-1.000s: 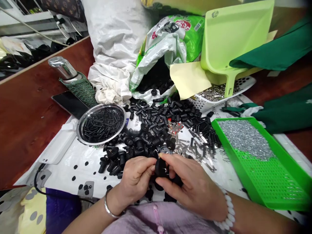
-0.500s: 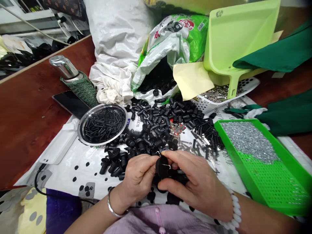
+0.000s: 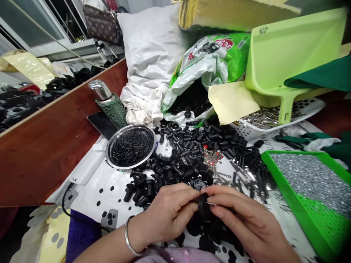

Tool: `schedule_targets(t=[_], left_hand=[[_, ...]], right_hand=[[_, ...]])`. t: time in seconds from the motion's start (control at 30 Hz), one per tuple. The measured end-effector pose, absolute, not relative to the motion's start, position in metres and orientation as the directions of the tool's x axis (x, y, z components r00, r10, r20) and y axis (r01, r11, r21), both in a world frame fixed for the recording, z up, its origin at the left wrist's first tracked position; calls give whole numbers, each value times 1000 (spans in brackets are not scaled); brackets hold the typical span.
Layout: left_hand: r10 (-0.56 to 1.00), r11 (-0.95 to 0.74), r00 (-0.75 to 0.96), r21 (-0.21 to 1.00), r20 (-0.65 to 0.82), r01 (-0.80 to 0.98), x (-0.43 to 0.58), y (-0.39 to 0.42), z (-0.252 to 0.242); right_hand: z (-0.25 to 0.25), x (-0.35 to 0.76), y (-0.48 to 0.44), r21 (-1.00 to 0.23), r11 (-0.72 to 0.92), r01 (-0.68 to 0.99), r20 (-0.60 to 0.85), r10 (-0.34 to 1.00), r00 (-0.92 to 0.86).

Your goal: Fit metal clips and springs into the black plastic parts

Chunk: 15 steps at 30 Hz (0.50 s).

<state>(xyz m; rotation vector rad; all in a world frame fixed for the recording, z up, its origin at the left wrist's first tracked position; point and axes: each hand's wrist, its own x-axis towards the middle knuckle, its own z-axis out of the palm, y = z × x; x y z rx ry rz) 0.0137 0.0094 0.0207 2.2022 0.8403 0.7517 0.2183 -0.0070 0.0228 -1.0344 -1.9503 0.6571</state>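
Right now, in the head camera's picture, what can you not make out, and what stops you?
All in the head view:
1. Black, round, disc-like part: its left side, partly covered by fingers of the left hand.
2. Right hand: its wrist, cut off by the bottom edge.
3. Bright green, perforated plastic tray: its right end, cut off by the right edge.
4. Silvery metal bits in it: too small to count.
5. Green-and-white plastic bag: its deeper contents, lost in darkness.

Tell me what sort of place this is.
Probably a small workshop: a heap of black parts, a metal dish of ridged black pieces and a green tray of tiny silvery pieces.
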Motion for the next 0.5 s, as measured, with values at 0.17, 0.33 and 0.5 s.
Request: schedule_targets(t=[0.17,0.33,0.5], left_hand=[[805,-591,511,328,303,737,-2,61,38],[881,-404,417,-104,224,909,-10,143,31],[891,-381,425,-242,161,892,-1,179,11]], right_hand=[[14,235,-1,-862,401,310,390,915,-98],[7,246,4,-897,375,235,385,923,-1],[7,254,0,-887,392,246,400,916,-18]])
